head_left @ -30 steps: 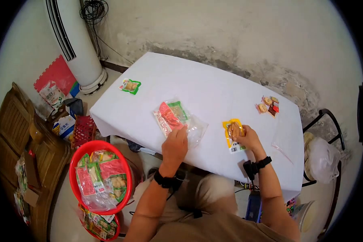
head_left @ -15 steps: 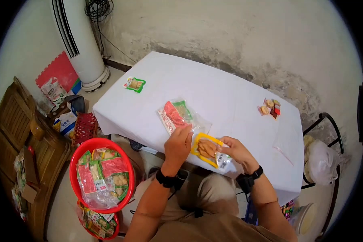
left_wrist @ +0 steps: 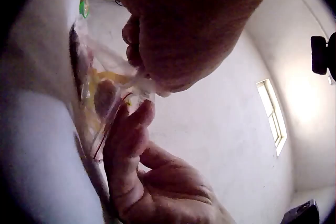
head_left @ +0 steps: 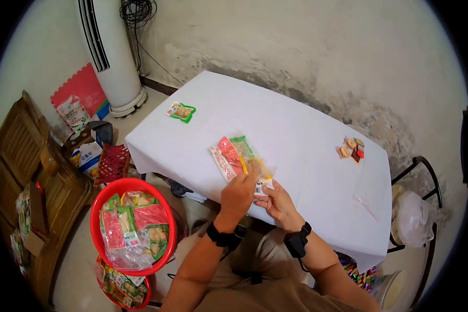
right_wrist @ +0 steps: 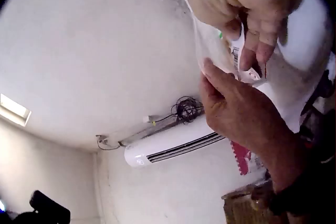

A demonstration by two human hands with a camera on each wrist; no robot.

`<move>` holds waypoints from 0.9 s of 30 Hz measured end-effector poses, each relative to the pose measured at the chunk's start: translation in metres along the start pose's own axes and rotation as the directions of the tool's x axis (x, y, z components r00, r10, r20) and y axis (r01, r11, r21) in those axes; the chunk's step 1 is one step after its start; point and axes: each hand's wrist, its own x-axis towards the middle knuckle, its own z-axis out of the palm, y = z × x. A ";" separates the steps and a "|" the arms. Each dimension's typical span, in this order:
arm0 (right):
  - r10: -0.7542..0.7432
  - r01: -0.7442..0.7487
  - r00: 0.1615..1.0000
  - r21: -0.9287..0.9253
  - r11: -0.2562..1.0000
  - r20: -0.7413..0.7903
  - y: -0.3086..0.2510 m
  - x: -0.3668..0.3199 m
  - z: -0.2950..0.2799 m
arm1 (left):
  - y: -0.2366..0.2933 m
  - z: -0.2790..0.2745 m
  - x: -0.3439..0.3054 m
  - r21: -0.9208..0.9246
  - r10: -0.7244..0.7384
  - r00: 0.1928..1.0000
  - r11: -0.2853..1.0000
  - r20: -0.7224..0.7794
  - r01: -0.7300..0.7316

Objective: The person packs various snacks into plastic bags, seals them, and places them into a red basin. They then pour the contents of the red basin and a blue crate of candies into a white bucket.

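A clear plastic bag with a red printed panel (head_left: pixel 229 150) lies near the middle of the white-covered table, with a green-edged packet (head_left: pixel 241 144) showing in it. My left hand (head_left: pixel 238 196) pinches the bag at its mouth. A yellow-edged food packet (head_left: pixel 255 167) sits mostly within the bag, its white labelled end toward me. At that end, my right hand (head_left: pixel 278 202) holds the packet between thumb and fingers. In the left wrist view, the brown food (left_wrist: pixel 106 94) shows through clear film between both hands. My left hand (right_wrist: pixel 247 113) partly hides the bag in the right wrist view.
Another green-edged packet (head_left: pixel 182 112) lies at the table's far left. Several small wrapped snacks (head_left: pixel 352 150) lie at the right, above a thin clear bag (head_left: pixel 366 207). A red basin (head_left: pixel 171 229) of filled bags stands left of my legs, with a smaller red basin (head_left: pixel 150 291) below.
My right hand has carried the yellow-edged packet leftward from the table's right-middle and into the clear bag. My left hand has stayed at the bag's mouth.
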 end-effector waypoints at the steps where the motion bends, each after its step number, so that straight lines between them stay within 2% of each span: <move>1: -0.061 0.057 0.997 -0.092 0.994 -0.037 0.002 0.002 -0.004 | 0.001 -0.002 0.000 0.018 0.017 1.000 1.000 0.000 -0.017; 2: -0.058 0.054 0.998 -0.091 0.994 -0.040 0.000 0.008 -0.008 | 0.001 -0.002 -0.001 0.035 0.034 0.999 0.999 0.002 -0.034; 4: -0.076 0.081 0.997 -0.211 0.974 0.036 -0.011 0.026 -0.011 | -0.005 0.005 -0.004 0.052 0.037 0.999 0.998 -0.020 -0.036; 8: -0.102 0.120 0.990 -0.197 0.973 0.102 -0.008 0.052 -0.017 | -0.010 0.010 -0.006 0.064 0.076 0.997 0.995 -0.029 -0.074; 10: -0.065 0.082 0.994 0.213 0.974 -0.085 -0.009 0.032 0.012 | -0.009 0.011 -0.006 0.034 0.059 0.998 0.998 -0.027 -0.058; 11: -0.064 0.080 0.994 0.213 0.974 -0.083 -0.009 0.026 0.016 | -0.008 0.012 -0.006 -0.004 0.042 0.999 0.999 -0.022 -0.042; 13: -0.216 0.221 0.975 0.292 0.931 -0.051 -0.007 0.017 0.019 | -0.005 0.008 -0.004 -0.010 0.044 0.998 0.999 -0.032 -0.045; 17: -0.178 0.183 0.983 0.302 0.935 -0.044 -0.007 0.034 0.011 | -0.006 0.009 -0.007 -0.054 0.033 0.998 0.998 -0.048 -0.036; 20: -0.261 0.235 0.965 0.326 0.916 0.037 -0.006 0.050 0.007 | -0.011 0.013 -0.008 -0.055 0.052 0.998 0.997 -0.033 -0.054; 22: -0.280 0.231 0.943 0.255 0.939 0.178 -0.011 0.040 0.015 | -0.008 0.010 -0.006 -0.067 0.046 0.999 0.997 -0.027 -0.047; 23: -0.276 0.226 0.943 0.256 0.940 0.183 -0.012 0.029 0.018 | -0.007 0.009 -0.006 -0.082 0.040 0.999 0.996 -0.016 -0.041; 24: -0.220 0.223 0.974 -0.047 0.974 0.056 -0.014 0.013 0.020 | -0.006 0.007 -0.005 -0.075 0.038 0.999 0.996 -0.018 -0.039; 25: -0.201 0.162 0.976 -0.344 0.925 -0.081 -0.018 -0.004 0.022 | -0.006 0.007 -0.003 -0.080 0.038 0.999 0.996 -0.033 -0.040; 26: -0.285 0.237 0.958 -0.527 0.817 -0.012 -0.024 -0.020 0.024 | -0.006 0.005 -0.003 -0.084 0.034 0.998 0.996 -0.049 -0.038; 27: -0.480 0.438 0.871 -0.616 0.655 0.108 -0.031 -0.041 0.037 | -0.006 0.003 -0.003 -0.075 0.024 0.998 0.997 -0.058 -0.029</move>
